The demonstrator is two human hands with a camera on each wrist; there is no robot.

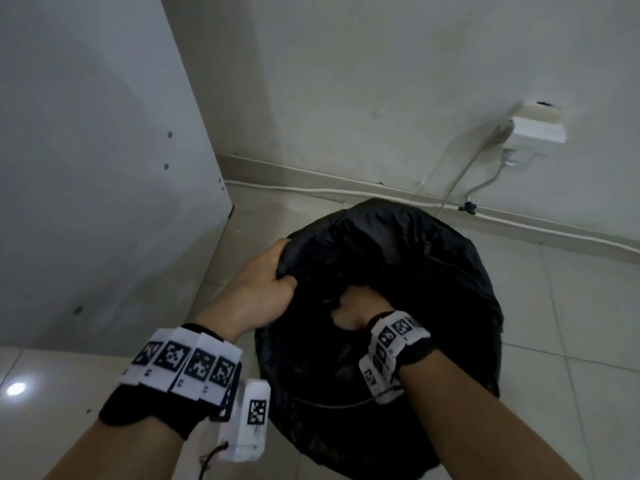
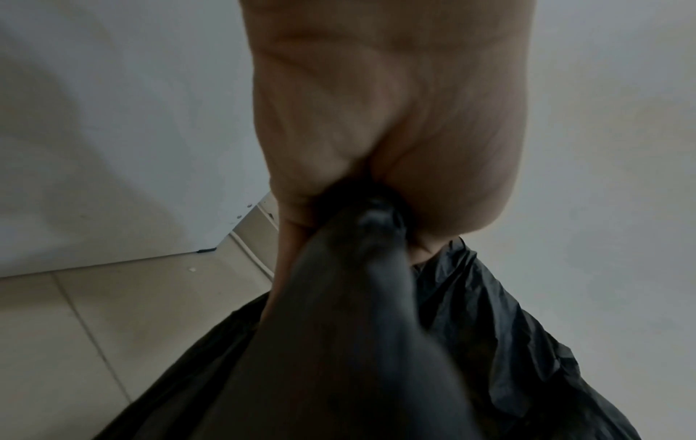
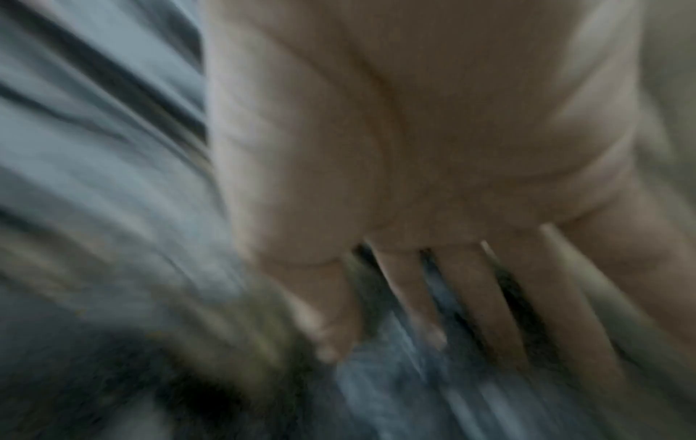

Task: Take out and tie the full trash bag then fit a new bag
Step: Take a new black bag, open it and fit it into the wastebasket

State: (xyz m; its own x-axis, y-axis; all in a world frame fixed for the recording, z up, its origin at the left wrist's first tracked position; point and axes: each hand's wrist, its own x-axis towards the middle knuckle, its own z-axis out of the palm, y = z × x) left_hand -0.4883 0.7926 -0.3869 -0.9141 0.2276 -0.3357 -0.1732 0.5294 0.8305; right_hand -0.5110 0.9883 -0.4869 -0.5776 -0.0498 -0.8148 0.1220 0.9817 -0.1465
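Note:
A black trash bag (image 1: 398,271) stands bulging on the tiled floor near the room's corner, its top plastic crumpled. My left hand (image 1: 266,282) grips a bunched fold of the bag's rim on the left side; in the left wrist view the left hand (image 2: 376,166) closes round a gathered strip of the bag (image 2: 339,342). My right hand (image 1: 349,313) reaches into the bag's mouth from the near side, fingertips hidden under plastic. The right wrist view is blurred, but the right hand (image 3: 433,282) shows straight, spread fingers (image 3: 467,297) over dark plastic.
A white cabinet panel (image 1: 104,168) rises close on the left. On the back wall hangs a white power adapter (image 1: 533,129), and its cables (image 1: 346,194) run along the baseboard. Pale floor tiles (image 1: 571,306) spread to the right of the bag.

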